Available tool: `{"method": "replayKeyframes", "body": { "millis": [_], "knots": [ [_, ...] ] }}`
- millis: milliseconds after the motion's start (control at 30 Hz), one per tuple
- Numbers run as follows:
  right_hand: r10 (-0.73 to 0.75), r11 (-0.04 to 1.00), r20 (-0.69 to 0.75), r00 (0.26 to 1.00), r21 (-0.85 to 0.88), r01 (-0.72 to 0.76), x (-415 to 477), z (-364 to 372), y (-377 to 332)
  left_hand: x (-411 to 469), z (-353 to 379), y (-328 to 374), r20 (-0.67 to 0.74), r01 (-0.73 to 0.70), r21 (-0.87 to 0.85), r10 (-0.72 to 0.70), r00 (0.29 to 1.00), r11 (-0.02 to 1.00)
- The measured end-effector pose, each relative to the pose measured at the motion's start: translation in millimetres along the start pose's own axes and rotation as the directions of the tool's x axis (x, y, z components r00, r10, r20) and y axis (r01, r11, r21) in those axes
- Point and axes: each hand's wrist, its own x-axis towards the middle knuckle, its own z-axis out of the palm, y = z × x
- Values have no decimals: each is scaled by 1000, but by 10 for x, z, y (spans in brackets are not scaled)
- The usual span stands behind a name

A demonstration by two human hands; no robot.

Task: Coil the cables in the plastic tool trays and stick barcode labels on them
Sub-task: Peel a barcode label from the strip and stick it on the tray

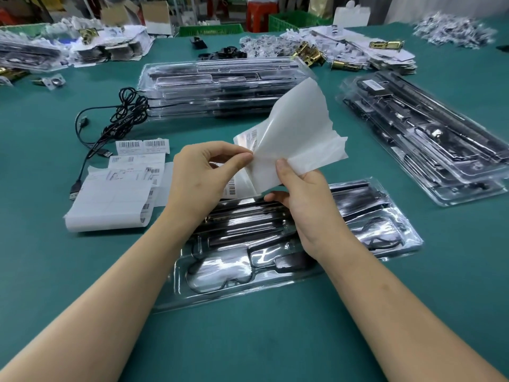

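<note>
Both hands hold a white label backing sheet (297, 133) up over the table. My left hand (206, 172) pinches its lower edge between thumb and forefinger, where barcode labels (234, 188) show. My right hand (300, 194) grips the sheet just to the right of that spot. Under my hands lies a clear plastic tool tray (391, 224) with dark metal parts and a thin black cable coiled at its right end. A loose black USB cable (121, 117) trails from the tray stack at the back.
A tall stack of clear trays (220, 86) stands behind the sheet, and another stack (429, 139) lies at the right. Barcode label sheets (124, 183) rest on the green table (248, 340) to the left. Piles of paper and brass parts line the far edge.
</note>
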Motion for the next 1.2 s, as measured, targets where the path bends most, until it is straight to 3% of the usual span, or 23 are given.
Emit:
{"method": "replayKeyframes", "body": {
  "millis": [733,1067,1200],
  "knots": [
    [-43,997,54,998,-59,46,-11,-23,29,-8,-80,121,-4,-11,65,11,1000,998],
    [49,971,-66,997,237,-32,22,-61,16,110,-330,65,-92,184,-130,-196,976,974],
    [47,937,-58,997,349,-24,-2,-80,-55,178,-491,81,-183,165,-148,-191,964,975]
  ]
}}
